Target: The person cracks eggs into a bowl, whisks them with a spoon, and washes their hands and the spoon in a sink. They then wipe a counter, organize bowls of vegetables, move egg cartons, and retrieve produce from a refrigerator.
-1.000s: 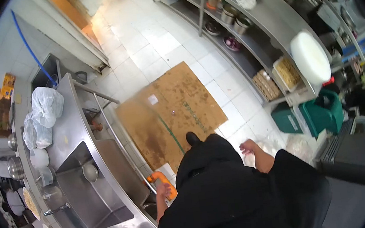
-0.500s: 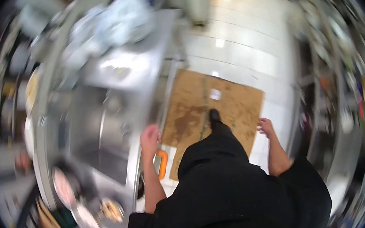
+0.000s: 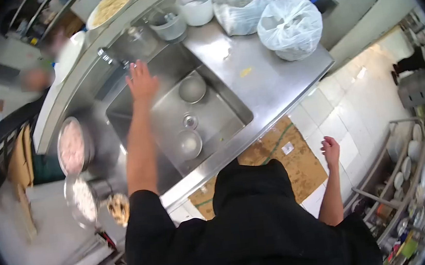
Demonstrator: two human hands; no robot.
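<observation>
Steel counter [image 3: 269, 82], white-tiled floor [image 3: 346, 95]

No text or label readable — too blurred.

- Bright, even light falls from overhead; the steel sink [image 3: 205, 115] under me shows soft glare.
- Fisheye bends the edges into black corners.
- The far-left rim blurs.

Left hand [image 3: 141, 81] is open, fingers spread, above the sink [image 3: 221, 118] at 11 o'clock near the tap [image 3: 111, 56]. Right hand [image 3: 330, 147] hangs loosely closed at 3 o'clock.
</observation>
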